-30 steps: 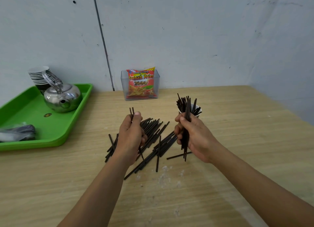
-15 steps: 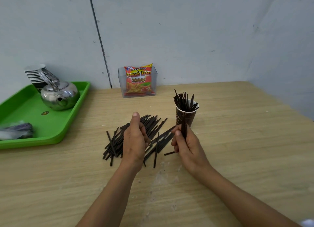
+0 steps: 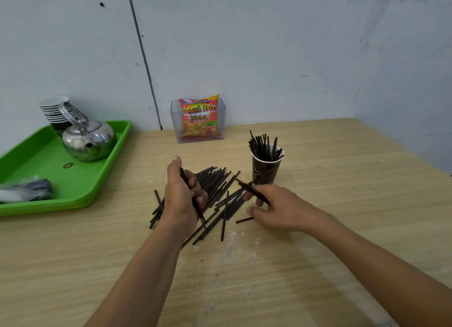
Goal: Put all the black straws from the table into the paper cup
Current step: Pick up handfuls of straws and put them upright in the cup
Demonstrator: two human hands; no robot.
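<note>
Right grip [image 3: 281, 209] tight on a straw [image 3: 253, 192], now low beside the paper cup [image 3: 264, 172]; left grip [image 3: 182, 199] tight on straws [image 3: 183, 174].

A single wide-angle view comes from the person's head, looking forward and down across the tabletop [image 3: 342, 204] toward a wall [image 3: 244, 45] corner. Both forearms enter from the bottom edge. The left grip [image 3: 183, 199] and right grip [image 3: 281, 209] sit near mid-frame, close under the lens, near enough that single black straws [image 3: 215, 180] held in each grip show apart. Well left of the left grip, the frame edge cuts a green tray [image 3: 49, 204].
</note>
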